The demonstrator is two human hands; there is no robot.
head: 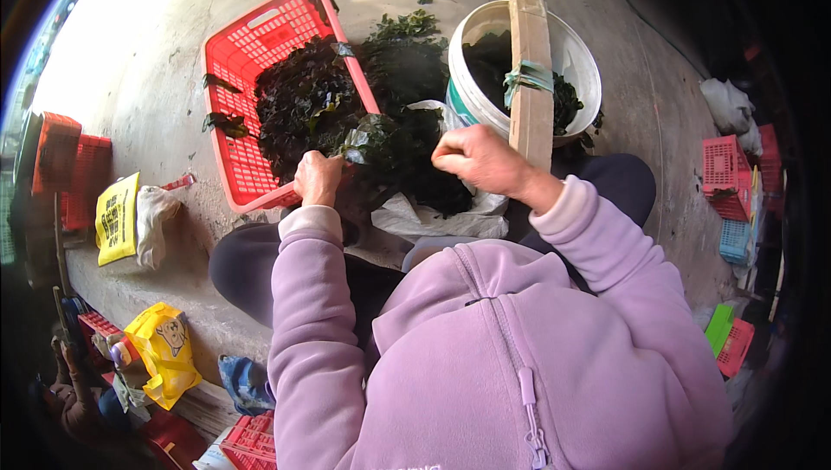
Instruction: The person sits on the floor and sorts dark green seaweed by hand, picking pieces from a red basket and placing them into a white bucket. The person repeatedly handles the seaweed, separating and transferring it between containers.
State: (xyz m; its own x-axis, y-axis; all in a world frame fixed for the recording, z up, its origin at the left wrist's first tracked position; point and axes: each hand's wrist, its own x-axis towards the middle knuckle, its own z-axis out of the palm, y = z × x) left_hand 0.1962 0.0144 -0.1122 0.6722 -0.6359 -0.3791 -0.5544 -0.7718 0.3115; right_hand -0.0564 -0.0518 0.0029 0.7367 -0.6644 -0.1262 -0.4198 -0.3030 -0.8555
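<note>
My left hand (318,178) is at the near right corner of a red plastic basket (227,174). Its fingers are closed on the edge of some dark green seaweed (380,136). Over the seaweed pile in front of my lap, my right hand (480,157) is curled into a loose fist; whether anything is inside it I cannot tell. A heap of dark seaweed (305,100) fills part of the tilted basket. To the right stands a white bucket (581,71) with seaweed inside. A wooden board (531,116) lies across it, wrapped with green ties (531,75).
A white woven sack (441,218) lies under the near seaweed. More seaweed (406,48) is on the concrete floor between basket and bucket. At left are a yellow printed bag (117,220) and a yellow carrier bag (163,353). Red crates (726,174) stand at right. Another person (81,398) is at lower left.
</note>
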